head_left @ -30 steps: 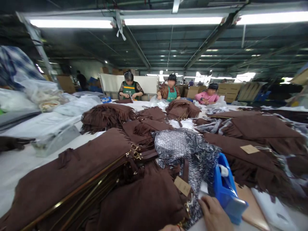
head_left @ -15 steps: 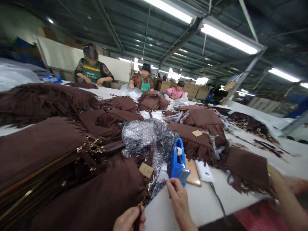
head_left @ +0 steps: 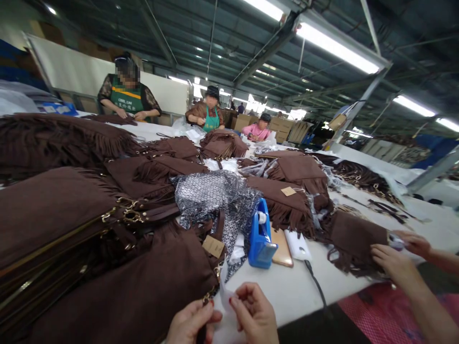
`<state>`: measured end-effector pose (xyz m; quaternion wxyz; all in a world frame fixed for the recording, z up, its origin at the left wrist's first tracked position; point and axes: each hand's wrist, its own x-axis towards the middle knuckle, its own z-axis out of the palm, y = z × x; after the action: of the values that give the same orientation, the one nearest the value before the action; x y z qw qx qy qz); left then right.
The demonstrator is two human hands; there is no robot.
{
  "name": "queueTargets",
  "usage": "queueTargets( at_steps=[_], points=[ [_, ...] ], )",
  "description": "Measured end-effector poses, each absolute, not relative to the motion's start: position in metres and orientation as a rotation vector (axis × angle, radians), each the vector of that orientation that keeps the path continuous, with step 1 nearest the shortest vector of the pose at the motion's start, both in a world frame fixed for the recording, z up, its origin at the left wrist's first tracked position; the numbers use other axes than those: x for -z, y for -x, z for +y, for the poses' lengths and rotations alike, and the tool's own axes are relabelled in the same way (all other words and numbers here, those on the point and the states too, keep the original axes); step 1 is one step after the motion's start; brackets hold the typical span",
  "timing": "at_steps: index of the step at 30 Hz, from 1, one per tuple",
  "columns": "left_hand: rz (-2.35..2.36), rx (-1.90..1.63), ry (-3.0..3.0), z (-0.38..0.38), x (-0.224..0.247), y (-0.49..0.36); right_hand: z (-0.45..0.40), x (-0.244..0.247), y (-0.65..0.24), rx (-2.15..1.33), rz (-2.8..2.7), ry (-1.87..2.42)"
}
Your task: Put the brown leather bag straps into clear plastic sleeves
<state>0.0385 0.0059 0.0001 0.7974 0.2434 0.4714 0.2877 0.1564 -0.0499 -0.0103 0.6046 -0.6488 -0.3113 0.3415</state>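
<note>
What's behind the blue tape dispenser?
Beyond the blue tape dispenser lies a brown fringed bag; black-and-white patterned sheeting shows at the dispenser's left, a gold phone-like slab at its right. What the dispenser covers can't be seen.

Cropped, covered, too small

Cannot see all of the left hand [head_left: 193, 322] or right hand [head_left: 254, 313], cropped at the bottom edge. Cannot trace the dark strap [head_left: 202, 334] inside the left hand, identify the clear strip [head_left: 224, 286] or read the tag [head_left: 213, 246].

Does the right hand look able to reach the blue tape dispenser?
Probably yes: the right hand is near the blue tape dispenser, with bare white table between them, though it seems to pinch a thin white sheet.
</note>
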Motion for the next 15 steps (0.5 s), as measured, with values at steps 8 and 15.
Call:
queueTargets(
  at_steps=[8,15],
  points=[
    [0.972,-0.524,-0.65,0.008,0.006,-0.042,-0.061,0.032,-0.149,0.035,-1.514,1.615],
    [1.046,-0.576,-0.664,0.006,0.002,-0.047,-0.065,0.033,-0.167,0.454,-1.746,1.644]
  ],
)
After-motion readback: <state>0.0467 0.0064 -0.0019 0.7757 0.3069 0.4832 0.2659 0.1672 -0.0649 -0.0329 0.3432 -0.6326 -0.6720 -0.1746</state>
